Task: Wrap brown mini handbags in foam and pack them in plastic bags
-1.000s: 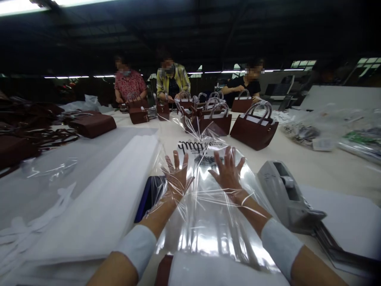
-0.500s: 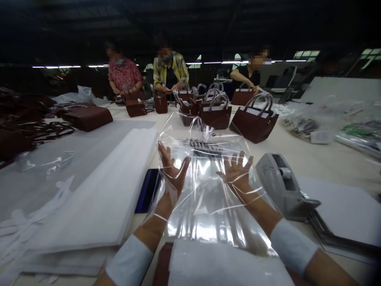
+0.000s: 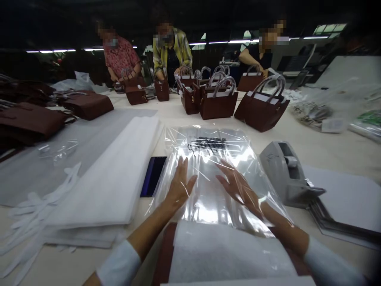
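Rm dk up top; strip lts, lit windows at bk; white tbl.

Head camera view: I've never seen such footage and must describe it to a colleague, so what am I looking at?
There is no machine. A camera worn on a person's head looks forward and down, so the left hand and right hand in front are the wearer's own. Both are bare and open, at a clear plastic film with dark lettering; neither is closed on anything. The film seems to lie over the right one; whether it covers the left too is hard to tell. On the table, white sheets and a dark flat object lie to the left, and a grey tape dispenser to the right. Dark red handbags sit beyond; the people behind them are others.
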`<state>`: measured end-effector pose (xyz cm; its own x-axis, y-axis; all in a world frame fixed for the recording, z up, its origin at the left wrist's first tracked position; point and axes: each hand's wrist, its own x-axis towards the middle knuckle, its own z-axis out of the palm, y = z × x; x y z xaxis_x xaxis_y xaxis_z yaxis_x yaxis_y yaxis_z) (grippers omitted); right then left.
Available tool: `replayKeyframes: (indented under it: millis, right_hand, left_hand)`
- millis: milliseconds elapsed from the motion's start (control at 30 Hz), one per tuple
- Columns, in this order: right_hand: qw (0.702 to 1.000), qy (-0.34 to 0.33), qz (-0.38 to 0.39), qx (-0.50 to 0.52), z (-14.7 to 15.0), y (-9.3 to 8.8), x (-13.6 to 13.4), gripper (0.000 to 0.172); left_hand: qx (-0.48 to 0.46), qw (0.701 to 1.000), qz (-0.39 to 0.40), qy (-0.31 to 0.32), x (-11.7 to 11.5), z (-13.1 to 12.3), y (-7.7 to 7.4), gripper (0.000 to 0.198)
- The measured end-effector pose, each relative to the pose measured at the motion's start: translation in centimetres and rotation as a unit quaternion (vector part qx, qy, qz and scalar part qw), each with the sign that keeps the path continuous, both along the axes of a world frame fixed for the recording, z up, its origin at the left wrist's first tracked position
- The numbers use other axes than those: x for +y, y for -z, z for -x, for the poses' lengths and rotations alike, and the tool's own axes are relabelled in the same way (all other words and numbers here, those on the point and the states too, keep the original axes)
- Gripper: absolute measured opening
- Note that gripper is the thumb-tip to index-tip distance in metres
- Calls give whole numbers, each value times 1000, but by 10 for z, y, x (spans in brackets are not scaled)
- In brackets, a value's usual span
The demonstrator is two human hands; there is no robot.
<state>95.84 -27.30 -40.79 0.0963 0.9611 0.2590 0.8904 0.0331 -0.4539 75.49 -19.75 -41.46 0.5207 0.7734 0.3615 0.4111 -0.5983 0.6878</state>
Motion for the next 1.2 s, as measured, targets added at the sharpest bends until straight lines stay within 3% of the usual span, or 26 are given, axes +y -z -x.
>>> replayKeyframes:
  millis: [67, 133, 233, 333, 433, 500, 633, 733, 800, 867, 933, 967, 1033, 1100, 1200]
  right_hand:
    - [994, -63, 27, 84, 5, -8, -27, 45]
    - [968, -106, 77, 215, 3, -17, -55, 43]
    - [874, -73, 169, 449, -10, -26, -91, 42]
    - [764, -41, 190, 615, -27, -27, -117, 56]
    - [695, -56, 181, 694, -36, -26, -132, 75]
    - [674, -44, 171, 718, -38, -27, -135, 66]
    - [678, 94, 173, 708, -36, -34, -132, 35]
    - [687, 157, 168, 689, -33, -41, -129, 31]
    - [693, 163, 159, 684, -32, -44, -129, 32]
    - [695, 167, 154, 682, -31, -44, -131, 32]
    - [694, 168, 151, 683, -29, -43, -134, 32]
    - [694, 169, 148, 684, -28, -43, -135, 32]
    - [698, 171, 137, 681, -24, -43, -139, 31]
    - [705, 172, 128, 677, -19, -46, -141, 31]
    - [709, 168, 122, 674, -12, -52, -143, 30]
  left_hand:
    - [9, 997, 57, 56, -16, 13, -3, 54]
    - [2, 986, 134, 99, -26, 30, -9, 48]
    - [-49, 937, 317, 136, -35, 58, -15, 42]
    - [-160, 850, 464, 193, -42, 79, -16, 46]
    - [-252, 803, 484, 238, -49, 84, -15, 59]
    - [-275, 804, 481, 216, -51, 81, -16, 60]
    - [-247, 836, 477, 114, -49, 74, -27, 61]
    - [-159, 877, 444, 95, -62, 86, -45, 58]
    - [-95, 944, 315, 34, -86, 100, -60, 48]
    - [-36, 993, 107, -45, -117, 111, -75, 48]
    - [28, 996, -40, -68, -149, 117, -86, 56]
    - [60, 993, -73, -72, -163, 118, -88, 53]
    - [111, 988, -72, -77, -182, 117, -88, 35]
    - [134, 988, -15, -75, -188, 116, -85, 17]
    - [115, 987, 98, -56, -179, 113, -84, 16]
